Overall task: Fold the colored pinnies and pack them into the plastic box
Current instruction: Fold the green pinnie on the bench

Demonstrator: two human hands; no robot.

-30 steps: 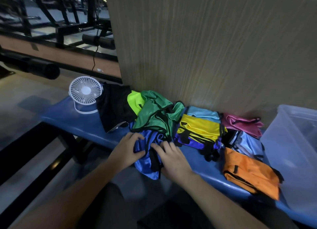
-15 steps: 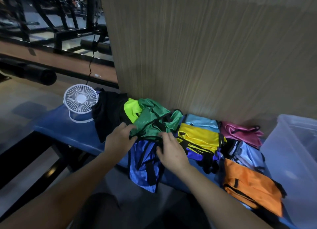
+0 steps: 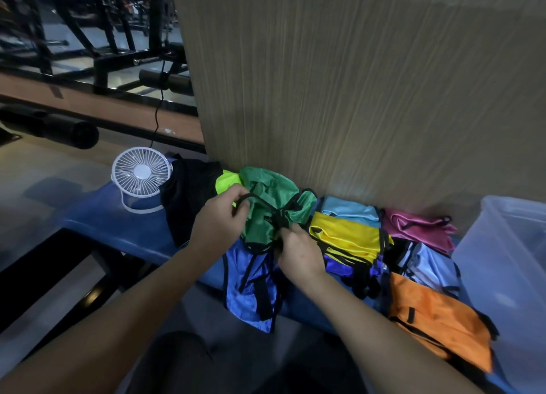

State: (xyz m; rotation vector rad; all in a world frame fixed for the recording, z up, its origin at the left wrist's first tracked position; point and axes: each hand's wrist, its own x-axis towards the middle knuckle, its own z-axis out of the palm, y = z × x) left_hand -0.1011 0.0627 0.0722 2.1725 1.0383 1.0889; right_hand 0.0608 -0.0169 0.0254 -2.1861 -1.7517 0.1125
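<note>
Here both hands (image 3: 218,219) (image 3: 298,252) apparently pinch the green pinny (image 3: 266,213) between them.

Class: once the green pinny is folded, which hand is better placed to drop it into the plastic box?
Probably the right hand: it grips the green pinny on the side nearer the plastic box; the left hand is farther.

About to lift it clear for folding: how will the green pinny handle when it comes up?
Probably floppy: the green pinny lies crumpled and bunched. Its sheen suggests slippery fabric. Its black trim, gripped by both the left hand and right hand, looks tangled and may snag.
</note>
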